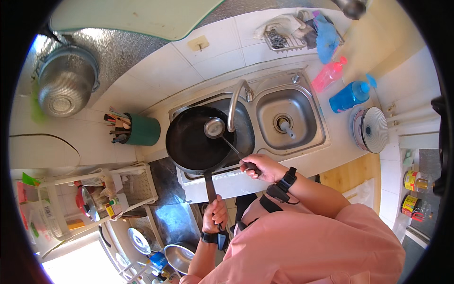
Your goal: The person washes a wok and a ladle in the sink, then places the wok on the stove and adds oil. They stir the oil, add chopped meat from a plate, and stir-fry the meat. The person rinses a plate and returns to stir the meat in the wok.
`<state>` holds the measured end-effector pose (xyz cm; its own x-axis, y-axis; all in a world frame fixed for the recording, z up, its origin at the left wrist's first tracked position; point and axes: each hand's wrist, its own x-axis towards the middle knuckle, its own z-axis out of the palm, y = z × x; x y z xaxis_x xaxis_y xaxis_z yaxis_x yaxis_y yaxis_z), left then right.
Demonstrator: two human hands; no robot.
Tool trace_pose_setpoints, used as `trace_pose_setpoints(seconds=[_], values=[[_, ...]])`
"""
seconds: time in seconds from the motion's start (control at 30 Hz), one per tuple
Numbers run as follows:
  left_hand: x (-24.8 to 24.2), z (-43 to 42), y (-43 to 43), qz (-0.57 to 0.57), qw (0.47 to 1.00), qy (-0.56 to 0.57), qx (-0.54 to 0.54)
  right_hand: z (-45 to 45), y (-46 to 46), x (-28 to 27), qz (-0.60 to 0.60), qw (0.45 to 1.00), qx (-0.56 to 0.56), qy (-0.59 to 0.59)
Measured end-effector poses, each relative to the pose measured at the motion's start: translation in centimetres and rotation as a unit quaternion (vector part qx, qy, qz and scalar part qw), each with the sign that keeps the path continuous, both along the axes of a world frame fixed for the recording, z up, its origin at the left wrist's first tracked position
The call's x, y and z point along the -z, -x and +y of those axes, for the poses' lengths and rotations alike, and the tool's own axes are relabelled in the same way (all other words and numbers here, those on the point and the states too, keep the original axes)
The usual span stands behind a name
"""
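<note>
My left hand (pixel 215 216) grips the handle of a dark wok (pixel 191 138) that lies over the left basin of a steel double sink (pixel 317 138). In my right hand (pixel 264 167) is the dark grip of a metal ladle (pixel 215 127). The ladle's bowl is over the wok's inside, close to its right wall; whether it touches the wok I cannot tell. A curved steel faucet (pixel 234 103) stands behind, its spout end just right of the ladle's bowl. I cannot make out any running water.
In the right basin a pale brush-like tool (pixel 286 128) stands in the drain. Right of the sink are a pink pump bottle (pixel 328 76), a blue bottle (pixel 349 96) and stacked bowls (pixel 374 129). A green utensil holder (pixel 142 129) is at left, near a white rack (pixel 149 181).
</note>
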<state>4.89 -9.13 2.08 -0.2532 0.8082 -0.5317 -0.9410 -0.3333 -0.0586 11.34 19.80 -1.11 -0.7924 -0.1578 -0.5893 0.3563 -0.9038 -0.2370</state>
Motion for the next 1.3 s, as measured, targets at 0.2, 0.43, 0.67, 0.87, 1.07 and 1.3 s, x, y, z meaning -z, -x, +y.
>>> trace_pose_setpoints(seconds=[0.2,0.43,0.67,0.87,1.07,1.3], values=[[2.3,-0.8,-0.7,-0.032,0.999,-0.034,0.028,-0.1,1.8,0.4,-0.04,0.997,-0.044,-0.047],[3.0,-1.2,-0.5,0.013,0.998,0.002,0.066,2.8,0.7,1.0,-0.064,0.946,-0.174,-0.266],[2.7,-0.7,0.2,-0.005,0.998,-0.025,0.061,11.3,5.2,5.3,0.079,0.413,-0.069,-0.904],[1.7,-0.3,0.3,0.004,0.998,0.0,0.062,12.3,9.0,9.3,0.089,0.336,-0.163,-0.923],[0.9,0.1,0.7,0.029,0.997,0.018,0.075,9.7,8.0,5.8,0.089,0.401,0.027,-0.911],[0.6,1.4,1.2,0.035,0.996,0.036,0.08,2.7,1.1,-0.5,-0.096,0.958,-0.174,-0.205]])
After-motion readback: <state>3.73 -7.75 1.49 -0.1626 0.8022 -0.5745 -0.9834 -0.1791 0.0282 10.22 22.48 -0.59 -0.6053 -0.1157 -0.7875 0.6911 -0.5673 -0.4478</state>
